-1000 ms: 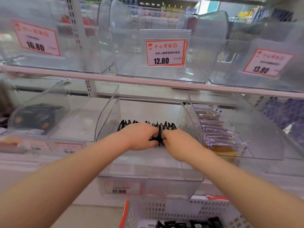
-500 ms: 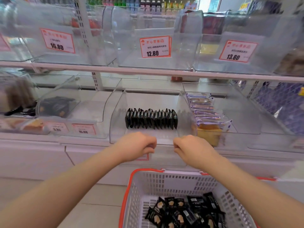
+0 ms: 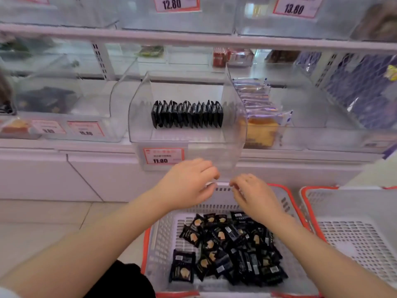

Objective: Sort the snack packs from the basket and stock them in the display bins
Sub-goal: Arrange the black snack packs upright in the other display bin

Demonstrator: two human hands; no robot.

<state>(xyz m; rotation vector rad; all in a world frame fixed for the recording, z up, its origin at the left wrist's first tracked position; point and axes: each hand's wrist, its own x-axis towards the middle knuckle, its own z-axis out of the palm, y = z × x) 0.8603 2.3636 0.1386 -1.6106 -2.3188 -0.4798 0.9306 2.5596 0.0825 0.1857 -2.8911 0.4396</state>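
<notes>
At far left on the lower shelf, a clear bin (image 3: pixel 64 108) with dark packs is seen, blurred, behind price tags reading 15.80 and another unreadable. Further right, the middle clear display bin (image 3: pixel 189 140), tagged 11.80 (image 3: pixel 163 157), holds a row of black snack packs (image 3: pixel 187 114) stood on edge and packed face to face, probably so more fit and the row stays tidy; the front of the bin is left unfilled. Below it, the left hand (image 3: pixel 187 183) and right hand (image 3: pixel 255 194) are held close together above the far rim of the white basket with orange trim (image 3: pixel 154 237), fingers loosely bent, nothing gripped, apparently poised to reach down for more. Loose black snack packs (image 3: pixel 227 248) are heaped in that basket, unsorted. Right of the middle bin, another bin (image 3: pixel 300 117) holds cake slices in clear wrappers (image 3: pixel 261 117). A second white basket (image 3: pixel 354 233) sits at far right.
</notes>
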